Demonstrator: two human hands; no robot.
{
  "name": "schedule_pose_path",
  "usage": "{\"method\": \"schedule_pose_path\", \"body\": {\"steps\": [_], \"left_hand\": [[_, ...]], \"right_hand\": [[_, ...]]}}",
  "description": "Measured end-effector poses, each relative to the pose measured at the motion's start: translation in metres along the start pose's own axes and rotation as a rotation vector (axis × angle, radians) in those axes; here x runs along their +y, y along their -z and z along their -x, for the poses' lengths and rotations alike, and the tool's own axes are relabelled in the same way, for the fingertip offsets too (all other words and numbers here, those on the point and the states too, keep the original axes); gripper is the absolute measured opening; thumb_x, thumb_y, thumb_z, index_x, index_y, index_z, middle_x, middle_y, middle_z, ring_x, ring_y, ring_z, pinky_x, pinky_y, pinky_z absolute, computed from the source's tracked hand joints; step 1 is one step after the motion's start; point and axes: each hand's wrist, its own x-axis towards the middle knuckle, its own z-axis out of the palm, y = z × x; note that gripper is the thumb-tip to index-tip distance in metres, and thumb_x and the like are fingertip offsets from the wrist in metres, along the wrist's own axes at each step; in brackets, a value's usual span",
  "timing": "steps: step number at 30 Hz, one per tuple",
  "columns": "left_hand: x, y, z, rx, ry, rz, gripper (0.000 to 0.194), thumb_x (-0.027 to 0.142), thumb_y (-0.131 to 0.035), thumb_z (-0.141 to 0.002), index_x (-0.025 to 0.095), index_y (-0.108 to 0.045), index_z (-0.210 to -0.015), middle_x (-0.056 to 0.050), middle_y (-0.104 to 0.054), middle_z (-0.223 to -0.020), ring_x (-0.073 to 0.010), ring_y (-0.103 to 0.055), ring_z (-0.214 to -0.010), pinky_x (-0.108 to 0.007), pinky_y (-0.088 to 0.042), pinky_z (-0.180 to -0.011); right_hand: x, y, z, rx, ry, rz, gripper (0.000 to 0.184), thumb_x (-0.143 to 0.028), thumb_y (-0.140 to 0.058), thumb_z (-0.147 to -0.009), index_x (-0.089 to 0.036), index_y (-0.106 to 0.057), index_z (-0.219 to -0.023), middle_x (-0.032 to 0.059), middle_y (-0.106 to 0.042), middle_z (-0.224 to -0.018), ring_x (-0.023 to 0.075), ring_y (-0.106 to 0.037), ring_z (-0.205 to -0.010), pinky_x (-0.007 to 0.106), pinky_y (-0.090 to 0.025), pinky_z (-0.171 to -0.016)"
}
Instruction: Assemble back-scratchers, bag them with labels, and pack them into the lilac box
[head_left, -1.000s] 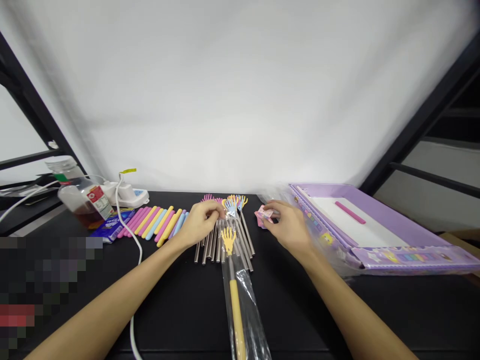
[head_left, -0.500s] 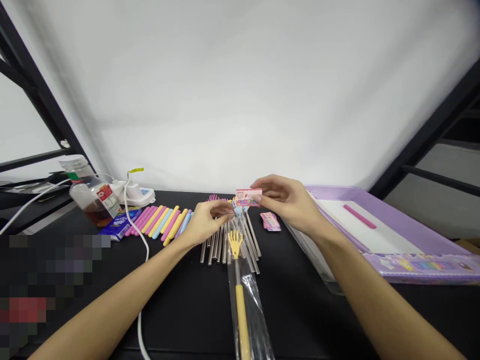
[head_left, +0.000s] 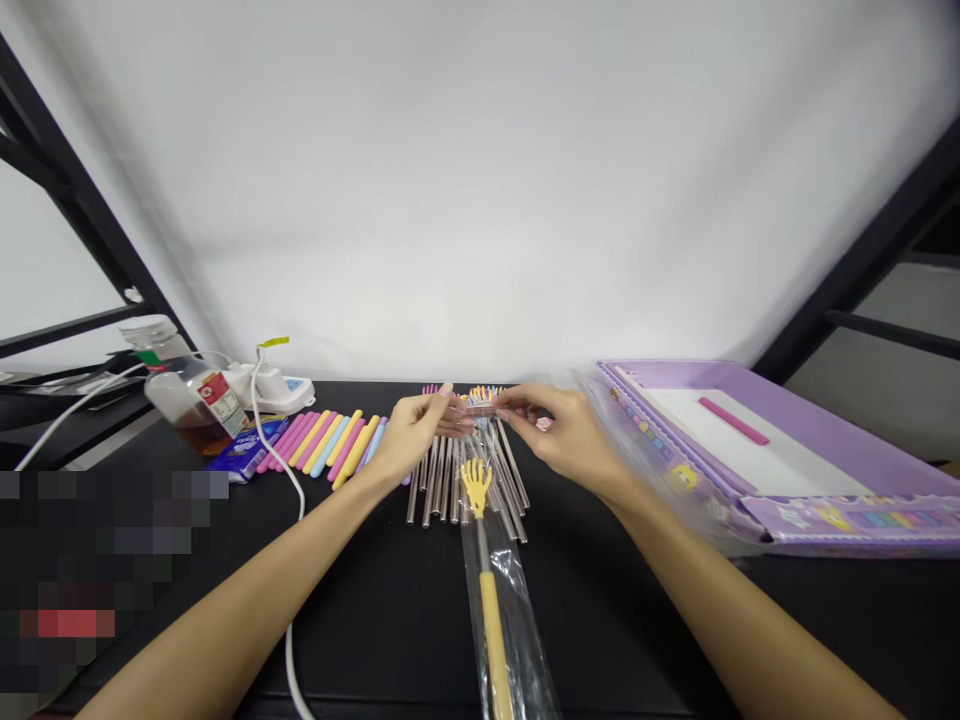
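My left hand [head_left: 416, 440] and my right hand [head_left: 566, 435] meet above a row of metal rods [head_left: 465, 480] with small coloured plastic hand-shaped heads [head_left: 484, 395]. Between the fingertips of both hands is a small pink card [head_left: 478, 406], pinched on each side. Another small pink piece [head_left: 544, 424] shows by my right palm. In front lies a yellow hand-shaped back scratcher [head_left: 480, 540] in a clear plastic sleeve.
Pink, yellow and blue handle sleeves [head_left: 330, 445] lie in a row at the left, beside a bottle [head_left: 187, 395], a blue packet and a white power strip [head_left: 266, 385] with a cable. A purple tray box [head_left: 765, 450] in clear wrap stands at the right.
My right hand picked a pink card off the table, lifted it and brought it leftward and down to my left hand, which now pinches it too.
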Motion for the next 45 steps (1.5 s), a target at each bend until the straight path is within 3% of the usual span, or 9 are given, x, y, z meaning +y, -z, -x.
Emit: {"method": "schedule_pose_path", "body": {"steps": [4, 9, 18, 31, 34, 37, 41, 45], "left_hand": [[0.005, 0.000, 0.004, -0.055, -0.016, 0.019, 0.055, 0.061, -0.065, -0.084, 0.008, -0.073, -0.098, -0.016, -0.078, -0.092, -0.0294, -0.076, -0.086, -0.043, -0.061, -0.084], [0.007, 0.000, 0.010, -0.138, -0.126, -0.099, 0.045, 0.042, -0.076, -0.081, 0.012, -0.070, -0.114, -0.014, -0.075, -0.111, -0.0299, -0.071, -0.108, -0.041, -0.056, -0.096], [-0.002, 0.000, 0.009, -0.112, -0.126, -0.164, 0.049, 0.031, -0.079, -0.076, 0.012, -0.065, -0.119, -0.013, -0.077, -0.106, -0.0278, -0.073, -0.102, -0.042, -0.057, -0.097], [0.001, -0.004, 0.010, -0.090, -0.062, -0.102, 0.051, 0.035, -0.082, -0.074, 0.013, -0.066, -0.118, -0.013, -0.076, -0.110, -0.0279, -0.073, -0.104, -0.040, -0.057, -0.097], [0.001, -0.004, 0.010, -0.100, -0.061, -0.082, 0.051, 0.035, -0.081, -0.076, 0.014, -0.065, -0.120, -0.013, -0.076, -0.111, -0.0276, -0.073, -0.103, -0.040, -0.057, -0.096], [0.000, -0.004, 0.010, -0.108, -0.063, -0.067, 0.050, 0.034, -0.081, -0.076, 0.014, -0.065, -0.120, -0.013, -0.076, -0.108, -0.0275, -0.073, -0.103, -0.041, -0.057, -0.097], [-0.001, -0.003, 0.010, -0.096, -0.055, -0.060, 0.051, 0.033, -0.081, -0.076, 0.014, -0.065, -0.120, -0.013, -0.077, -0.107, -0.0273, -0.073, -0.103, -0.041, -0.056, -0.098], [-0.003, -0.003, 0.009, -0.089, -0.048, -0.045, 0.051, 0.033, -0.080, -0.077, 0.012, -0.064, -0.121, -0.014, -0.076, -0.107, -0.0270, -0.074, -0.101, -0.041, -0.058, -0.095]], "right_hand": [[-0.001, 0.001, -0.001, 0.014, 0.011, 0.012, 0.016, -0.016, -0.062, -0.090, -0.023, -0.073, -0.098, 0.0015, -0.076, -0.089, 0.0150, -0.064, -0.072, 0.029, -0.048, -0.066], [0.003, -0.002, 0.001, 0.031, 0.000, -0.012, 0.014, -0.017, -0.063, -0.090, -0.022, -0.072, -0.100, 0.0008, -0.076, -0.089, 0.0147, -0.066, -0.074, 0.028, -0.049, -0.065], [0.007, -0.002, 0.001, 0.006, -0.004, -0.014, 0.018, -0.014, -0.061, -0.090, -0.023, -0.070, -0.102, 0.0004, -0.075, -0.091, 0.0151, -0.067, -0.078, 0.028, -0.049, -0.068], [0.006, -0.002, 0.001, -0.037, -0.052, -0.030, 0.013, -0.022, -0.064, -0.090, -0.022, -0.070, -0.101, 0.0039, -0.075, -0.094, 0.0178, -0.066, -0.079, 0.031, -0.051, -0.067], [0.006, -0.004, 0.002, -0.017, 0.032, 0.040, 0.018, -0.020, -0.064, -0.089, -0.025, -0.071, -0.105, 0.0061, -0.072, -0.103, 0.0220, -0.064, -0.095, 0.038, -0.053, -0.082], [0.005, -0.007, 0.003, -0.001, 0.129, 0.118, 0.027, -0.017, -0.064, -0.088, -0.028, -0.072, -0.111, 0.0080, -0.065, -0.121, 0.0264, -0.057, -0.114, 0.046, -0.048, -0.100], [0.004, -0.009, 0.004, -0.010, 0.125, 0.122, 0.034, -0.012, -0.061, -0.086, -0.029, -0.071, -0.113, 0.0082, -0.059, -0.128, 0.0269, -0.055, -0.115, 0.049, -0.046, -0.102], [0.008, -0.009, 0.005, -0.070, 0.108, 0.090, 0.051, 0.004, -0.050, -0.074, -0.026, -0.072, -0.109, 0.0079, -0.058, -0.129, 0.0259, -0.053, -0.122, 0.049, -0.043, -0.107]]}}
